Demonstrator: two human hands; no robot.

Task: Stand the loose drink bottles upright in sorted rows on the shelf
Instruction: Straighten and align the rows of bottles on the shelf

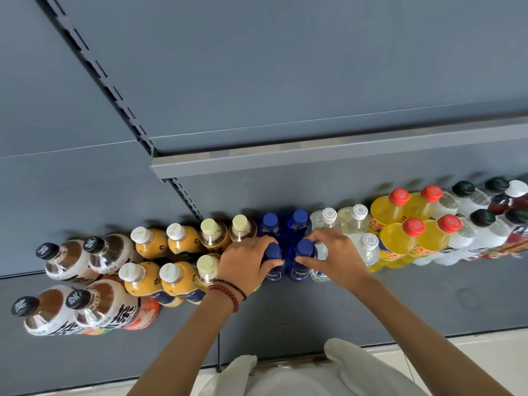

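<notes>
Left hand (pixel 245 262) covered most of the front-left blue bottle (pixel 272 272), and the right hand (pixel 334 252), gripping the front-right blue bottle (pixel 302 268), hid nearly all of a clear bottle (pixel 320 277) beside it. The dark-capped bottles (pixel 516 217) at far right got chopped by the frame edge, and label print was too tiny to read.

bare forearms, red bead bracelet (pixel 228 294) and thin black band (pixel 233 286) at left wrist, white garment (pixel 300 378)

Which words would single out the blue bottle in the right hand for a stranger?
On the grey shelf, four dark blue bottles stand mid-row. The left hand grips the front left bottle; yours is the front right bottle, in the right hand, beside clear bottles.
</notes>
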